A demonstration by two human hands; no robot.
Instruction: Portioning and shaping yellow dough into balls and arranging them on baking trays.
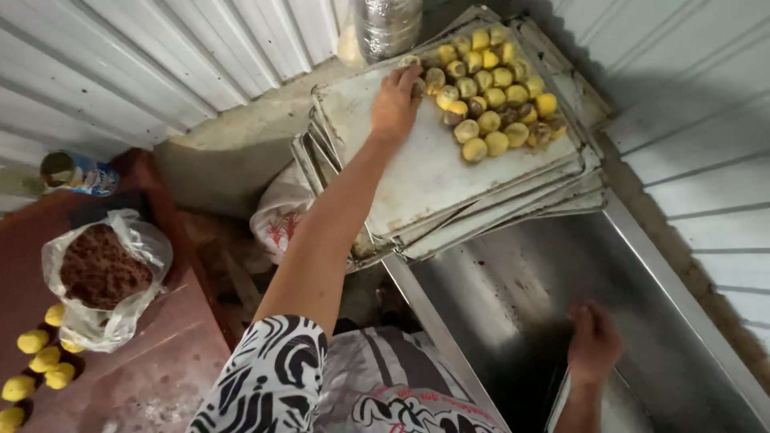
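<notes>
A stack of worn metal baking trays lies at the top centre. On the top tray, several yellow dough balls, some browned, sit in rows at its far right. My left hand reaches out over the tray, and its fingertips close on a dough ball at the left end of the rows. My right hand is low at the right, fingers curled in, resting on the steel counter beside a tray edge. It is blurred and nothing shows in it.
At the left, a brown table carries a plastic bag of brown filling, several yellow dough balls and a can. A foil-wrapped roll stands behind the trays. White corrugated walls close in both sides.
</notes>
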